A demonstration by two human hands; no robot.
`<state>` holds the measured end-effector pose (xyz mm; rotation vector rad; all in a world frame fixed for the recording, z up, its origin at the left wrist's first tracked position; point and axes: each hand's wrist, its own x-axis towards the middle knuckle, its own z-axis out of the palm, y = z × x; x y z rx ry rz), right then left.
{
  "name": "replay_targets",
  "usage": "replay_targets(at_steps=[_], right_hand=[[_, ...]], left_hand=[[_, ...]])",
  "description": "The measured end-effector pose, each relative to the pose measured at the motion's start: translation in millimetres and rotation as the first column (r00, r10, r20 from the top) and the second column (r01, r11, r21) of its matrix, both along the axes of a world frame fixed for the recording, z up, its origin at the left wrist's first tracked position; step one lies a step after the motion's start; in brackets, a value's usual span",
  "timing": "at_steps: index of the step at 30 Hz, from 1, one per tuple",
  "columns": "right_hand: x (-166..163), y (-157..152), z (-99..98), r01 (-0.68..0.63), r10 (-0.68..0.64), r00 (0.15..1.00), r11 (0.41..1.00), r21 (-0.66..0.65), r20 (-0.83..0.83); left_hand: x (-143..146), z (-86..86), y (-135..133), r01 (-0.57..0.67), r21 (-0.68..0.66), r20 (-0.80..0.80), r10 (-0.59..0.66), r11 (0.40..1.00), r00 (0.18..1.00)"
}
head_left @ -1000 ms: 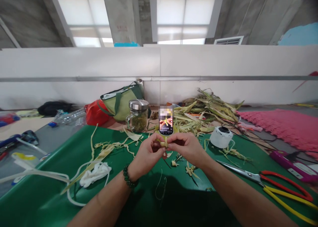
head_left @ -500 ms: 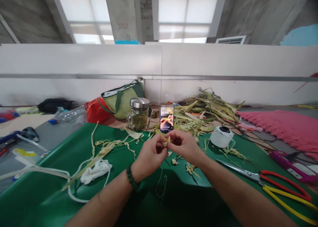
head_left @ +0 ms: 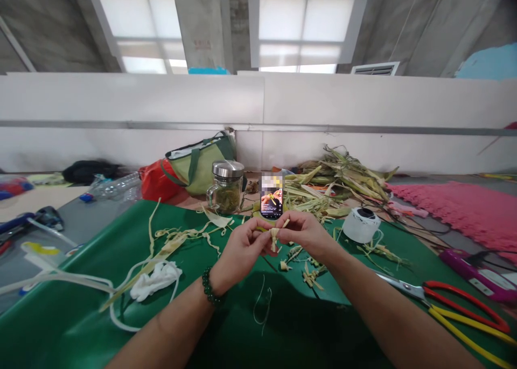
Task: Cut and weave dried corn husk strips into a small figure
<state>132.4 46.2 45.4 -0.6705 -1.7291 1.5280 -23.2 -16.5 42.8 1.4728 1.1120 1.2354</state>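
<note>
My left hand (head_left: pixel 243 249) and my right hand (head_left: pixel 307 234) meet above the green sheet (head_left: pixel 81 315), fingers pinched together on a small pale folded husk piece (head_left: pixel 275 238). A dark bead bracelet (head_left: pixel 209 286) circles my left wrist. Just beyond the hands a phone (head_left: pixel 271 196) stands upright with its screen lit. Small husk scraps (head_left: pixel 309 274) lie on the sheet under my right hand, and a thin thread (head_left: pixel 262 301) lies below the hands.
Red and yellow scissors (head_left: pixel 448 299) lie at the right. A white tape roll (head_left: pixel 361 224), a heap of corn husks (head_left: pixel 339 183), a lidded glass jar (head_left: pixel 226 188), a green bag (head_left: pixel 197 161), long husk strips (head_left: pixel 173 245), a white cloth (head_left: pixel 155 278) and pink matting (head_left: pixel 464 207) surround the sheet.
My hands have shifted slightly right and up, and more of the husk piece now shows between the fingertips. The view has moved a little.
</note>
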Motion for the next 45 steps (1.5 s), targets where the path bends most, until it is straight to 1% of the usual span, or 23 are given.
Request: replay_targets(at_steps=[3, 5, 8, 11, 14, 18, 20, 25, 29, 31, 34, 37, 39, 40, 42, 45], right_hand=[[0, 1, -2.5, 0.013, -0.013, 0.999, 1.0, 0.011, 0.032], [-1, 0, -4.0, -0.007, 0.007, 0.999, 1.0, 0.021, 0.036], [-1, 0, -4.8, -0.037, 0.035, 0.998, 0.999, 0.039, 0.047], [-1, -1, -3.2, 0.004, -0.007, 0.999, 0.998, 0.07, 0.048], [-1, -4, 0.8, 0.052, -0.059, 0.997, 0.989, 0.135, 0.046], [-1, -8, 4.9, 0.101, -0.132, 0.986, 0.958, 0.267, 0.104], [-1, -8, 4.8, 0.094, -0.132, 0.985, 0.952, 0.291, 0.113], [1, -4, 2.7, 0.03, -0.055, 0.993, 0.973, 0.23, 0.104], [1, -4, 3.9, 0.012, -0.031, 0.995, 0.979, 0.204, 0.092], [1, -4, 4.0, 0.011, -0.021, 0.998, 0.986, 0.168, 0.058], [1, -3, 2.3, 0.014, -0.013, 1.0, 0.997, 0.073, -0.016], [2, 0, 0.0, 0.017, -0.018, 0.998, 1.0, -0.015, -0.06], [3, 1, -0.7, 0.017, -0.02, 0.998, 0.999, -0.05, -0.067], [3, 2, -0.9, 0.017, -0.022, 0.997, 0.998, -0.061, -0.068], [3, 2, -1.2, 0.025, -0.031, 0.997, 0.997, -0.078, -0.077], [2, 2, -1.7, 0.036, -0.047, 0.994, 0.994, -0.104, -0.1]], left_hand=[[-1, -1.9, 0, -0.052, 0.101, -0.11, 0.063, 0.994, 0.992], [-1, -1.6, -1, -0.055, 0.143, -0.169, 0.079, 0.988, 0.982], [0, -0.6, -2, -0.053, 0.172, -0.194, 0.087, 0.984, 0.977], [1, -1.2, -1, -0.07, 0.183, -0.181, 0.104, 0.981, 0.978], [2, -3.3, -1, -0.099, 0.204, -0.177, 0.136, 0.974, 0.975], [2, -5.2, -1, -0.167, 0.292, -0.267, 0.248, 0.942, 0.931], [1, -5.3, -1, -0.175, 0.309, -0.291, 0.268, 0.935, 0.918], [2, -4.5, -2, -0.157, 0.286, -0.267, 0.236, 0.945, 0.934], [5, -3.6, -4, -0.173, 0.337, -0.302, 0.28, 0.926, 0.911], [6, -2.9, -6, -0.179, 0.345, -0.304, 0.29, 0.921, 0.907], [6, -1.6, -6, -0.169, 0.268, -0.224, 0.232, 0.949, 0.947], [5, 0.2, -5, -0.098, 0.073, -0.033, 0.101, 0.992, 0.994], [4, 1.6, -4, -0.031, -0.067, 0.1, 0.038, 0.997, 0.994], [4, 2.3, -3, -0.011, -0.115, 0.145, 0.028, 0.993, 0.989], [5, 3.2, -2, 0.003, -0.153, 0.18, 0.025, 0.988, 0.983], [5, 3.2, -2, 0.01, -0.104, 0.155, 0.007, 0.995, 0.988]])
